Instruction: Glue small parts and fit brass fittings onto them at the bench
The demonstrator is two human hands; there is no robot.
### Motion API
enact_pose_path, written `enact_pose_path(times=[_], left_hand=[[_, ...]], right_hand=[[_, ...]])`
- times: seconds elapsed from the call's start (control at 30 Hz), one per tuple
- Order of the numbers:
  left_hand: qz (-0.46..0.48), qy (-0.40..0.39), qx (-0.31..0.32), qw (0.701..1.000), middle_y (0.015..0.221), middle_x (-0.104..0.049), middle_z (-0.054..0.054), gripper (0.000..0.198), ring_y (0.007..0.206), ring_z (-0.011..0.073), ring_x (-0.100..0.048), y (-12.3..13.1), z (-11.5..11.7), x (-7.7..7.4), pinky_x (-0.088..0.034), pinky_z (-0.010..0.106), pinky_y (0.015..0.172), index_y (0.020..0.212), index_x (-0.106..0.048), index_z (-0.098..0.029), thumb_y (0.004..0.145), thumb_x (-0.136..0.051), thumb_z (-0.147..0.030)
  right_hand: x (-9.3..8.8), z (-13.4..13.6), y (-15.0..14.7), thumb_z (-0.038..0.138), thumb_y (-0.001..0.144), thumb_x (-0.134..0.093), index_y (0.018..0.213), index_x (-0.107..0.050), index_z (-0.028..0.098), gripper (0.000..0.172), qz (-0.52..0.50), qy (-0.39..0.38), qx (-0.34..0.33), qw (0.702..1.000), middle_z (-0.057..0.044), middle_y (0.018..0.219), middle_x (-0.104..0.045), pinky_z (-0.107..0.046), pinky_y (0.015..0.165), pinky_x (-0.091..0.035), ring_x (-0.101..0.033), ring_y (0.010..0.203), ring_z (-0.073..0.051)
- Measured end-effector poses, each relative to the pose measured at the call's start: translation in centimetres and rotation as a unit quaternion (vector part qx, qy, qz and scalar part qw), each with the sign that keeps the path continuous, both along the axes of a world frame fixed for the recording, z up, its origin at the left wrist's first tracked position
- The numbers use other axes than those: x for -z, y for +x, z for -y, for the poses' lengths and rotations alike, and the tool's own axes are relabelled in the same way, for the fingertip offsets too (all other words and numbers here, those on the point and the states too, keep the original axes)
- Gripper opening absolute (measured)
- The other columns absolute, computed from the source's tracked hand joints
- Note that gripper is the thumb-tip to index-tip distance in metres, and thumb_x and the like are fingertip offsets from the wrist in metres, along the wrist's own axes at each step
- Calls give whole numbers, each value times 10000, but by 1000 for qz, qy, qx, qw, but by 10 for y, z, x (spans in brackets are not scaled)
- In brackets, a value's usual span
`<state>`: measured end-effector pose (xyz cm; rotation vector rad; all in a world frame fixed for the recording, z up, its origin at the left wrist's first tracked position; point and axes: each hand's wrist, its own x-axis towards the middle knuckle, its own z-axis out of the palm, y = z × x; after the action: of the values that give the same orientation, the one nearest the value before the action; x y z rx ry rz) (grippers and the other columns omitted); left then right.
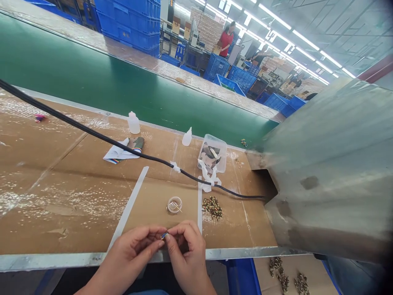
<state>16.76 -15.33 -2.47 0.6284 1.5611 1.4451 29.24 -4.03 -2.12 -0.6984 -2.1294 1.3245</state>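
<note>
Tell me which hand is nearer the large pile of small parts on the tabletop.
Right. The right hand is to the near left of the pile, not touching it; the left hand is farther left, beyond the right.

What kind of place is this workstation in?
Most likely a factory assembly hall: a long green flat belt, probably a conveyor, runs past the cardboard-covered brown workbench, tall stacked blue plastic crates stand behind it, and rows of white tube lights line the ceiling.
</note>
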Motion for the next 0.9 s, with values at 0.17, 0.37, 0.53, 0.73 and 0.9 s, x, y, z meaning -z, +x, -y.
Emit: enact_pose_path(times=[0.17, 0.37, 0.53, 0.73, 0.9], left_hand=[[-230, 44, -13, 972, 880, -779, 4, 190, 807, 184, -730, -3, 1, 0, -568, 203, 739, 958, -765, -302, 826, -651, -227], [-171, 28, -31, 984, 812, -766, 5, 125, 765, 175, -712, -8, -5, -6, -555, 186, 706, 867, -780, -279, 807, -671, -274], [-49, -27, -66, 996, 693, -700, -6, 170, 648, 156, -637, -10, -8, -4, -528, 190, 604, 840, -756, -233, 777, -700, -381], [28, -51, -75, 995, 725, -678, 0, 281, 672, 160, -605, -11, -10, -6, -522, 215, 627, 880, -745, -213, 749, -731, -461], [34, -62, -100, 992, 647, -653, 7, 337, 622, 170, -583, -10, -14, -14, -514, 239, 587, 815, -772, -202, 653, -779, -498]], right_hand=[[0, 3, -1, 262, 898, -601, 835, -673, 206, 111, 0, -17, 8, 1000, -11, 751, -566, -225, 540, -418, -527, 613, -123], [0, -6, 4, 237, 897, -592, 870, -673, 221, 87, -13, 26, 29, 999, -16, 789, -592, -228, 561, -443, -555, 659, -137], [3, -23, 5, 213, 865, -647, 981, -647, 233, 118, 7, 131, 116, 985, -18, 853, -594, -278, 660, -444, -546, 747, -169], [-1, -29, -6, 196, 875, -659, 1077, -677, 287, 223, 20, 213, 84, 973, -18, 870, -615, -341, 772, -402, -557, 813, -192], [-5, -30, -13, 180, 896, -639, 997, -715, 286, 165, 8, 233, 96, 968, -10, 810, -624, -328, 748, -373, -571, 772, -183]])
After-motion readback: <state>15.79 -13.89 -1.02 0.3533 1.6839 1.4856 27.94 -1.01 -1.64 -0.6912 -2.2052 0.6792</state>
